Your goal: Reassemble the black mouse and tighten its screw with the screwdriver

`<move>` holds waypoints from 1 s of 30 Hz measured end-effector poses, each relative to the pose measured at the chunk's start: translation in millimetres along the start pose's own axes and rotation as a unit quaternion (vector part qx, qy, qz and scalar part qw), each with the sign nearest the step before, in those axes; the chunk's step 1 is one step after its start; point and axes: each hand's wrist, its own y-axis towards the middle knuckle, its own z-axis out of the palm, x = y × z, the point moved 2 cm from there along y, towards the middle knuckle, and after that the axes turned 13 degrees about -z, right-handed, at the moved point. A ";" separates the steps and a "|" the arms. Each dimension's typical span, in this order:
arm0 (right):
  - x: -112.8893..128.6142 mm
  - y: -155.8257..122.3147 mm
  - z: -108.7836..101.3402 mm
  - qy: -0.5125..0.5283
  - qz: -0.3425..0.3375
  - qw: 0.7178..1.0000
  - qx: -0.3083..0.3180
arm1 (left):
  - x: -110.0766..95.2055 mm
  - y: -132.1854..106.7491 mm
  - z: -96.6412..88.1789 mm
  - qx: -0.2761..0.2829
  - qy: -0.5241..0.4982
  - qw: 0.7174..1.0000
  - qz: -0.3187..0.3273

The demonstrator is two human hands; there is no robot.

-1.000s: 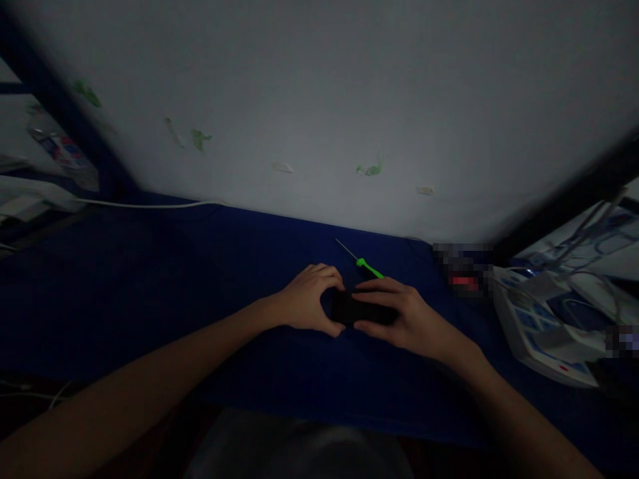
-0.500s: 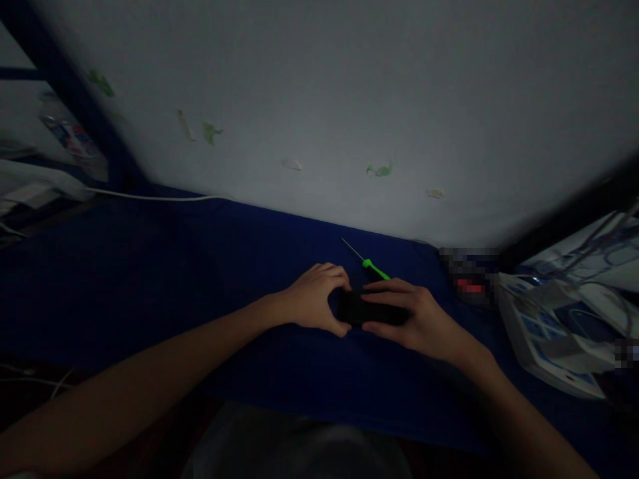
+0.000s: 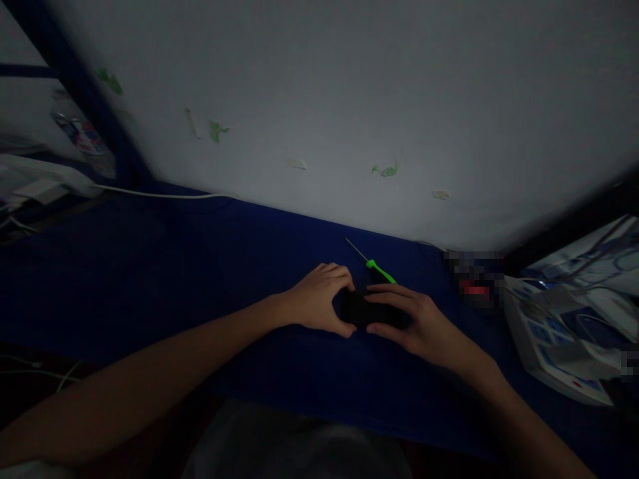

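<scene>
A small black box-like object (image 3: 358,310) lies on the dark blue surface (image 3: 239,259), its details lost in the dim light. My left hand (image 3: 322,299) grips its left end, thumb on the near side and fingers on the far side. From the right, my right hand (image 3: 407,316) closes round the other end, fingers along the top and far edge, thumb along the near edge. Just beyond the right hand rests a screwdriver (image 3: 379,271) with a green and black handle, its thin shaft pointing away to the left; part of the handle end is hidden.
A white power strip (image 3: 544,332) with cables stands at the right, beside a blurred dark item with red (image 3: 474,290). Behind is a white wall (image 3: 319,93). A white cable (image 3: 164,195) runs along the back left, and a plastic bottle (image 3: 82,133) stands beyond the blue post.
The whole view has shifted slightly, so everything appears a little further right. Both hands keep the same hold on the black object, and the screwdriver lies as before.
</scene>
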 end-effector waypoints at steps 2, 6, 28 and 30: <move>-1.1 -0.4 1.1 0.000 -0.001 1.000 -0.001 | 1.3 0.7 0.4 0.002 0.000 1.000 0.000; -6.9 -1.6 -3.3 0.019 0.001 1.000 0.019 | -0.5 0.5 -0.3 0.003 0.008 1.000 0.001; 4.1 -6.4 -24.8 -0.010 -0.057 0.998 -0.030 | -11.0 -2.6 3.3 -0.024 0.040 0.999 -0.003; 1.1 -8.7 -28.9 -0.008 -0.048 0.998 -0.043 | -11.2 -2.6 3.0 -0.018 0.035 0.999 -0.006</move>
